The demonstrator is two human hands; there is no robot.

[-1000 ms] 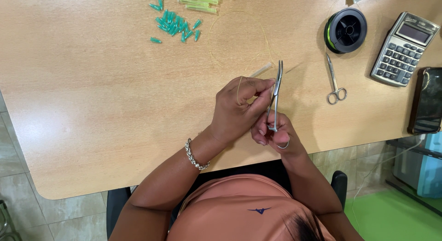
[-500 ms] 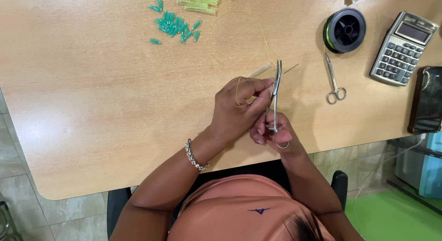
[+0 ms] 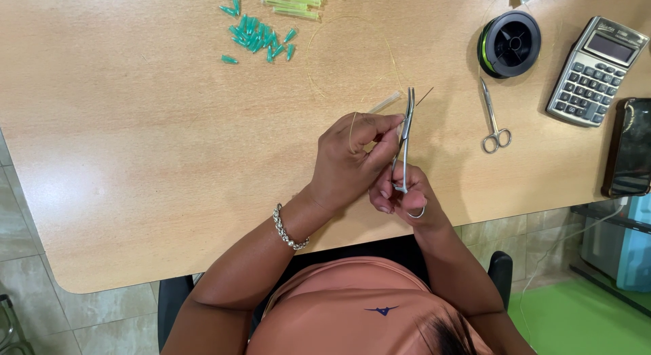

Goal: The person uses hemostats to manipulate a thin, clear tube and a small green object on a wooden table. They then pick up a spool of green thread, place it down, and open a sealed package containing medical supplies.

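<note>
The tabletop (image 3: 135,158) carries all work items, and their layout matches the frames from a second ago. The left hand (image 3: 352,158) has shifted only slightly: it is closed in a pinch on a thin, pale wire (image 3: 352,128) that loops over its fingers, close beside the tool's jaws. The right hand (image 3: 403,199) is closed around the ring handles of slim metal forceps (image 3: 405,134), which point away from the body over the tabletop edge, as before. The jaws look shut (whether they clamp the wire or the small clear tube (image 3: 383,102) just beside them cannot be resolved). The small change suggests fine positioning at the tips rather than a new step. To the right lie a calculator (image 3: 597,70), a black spool (image 3: 510,44) and small scissors (image 3: 494,117), none touched. At the far edge rests a cluster of green tube pieces (image 3: 258,37).
</note>
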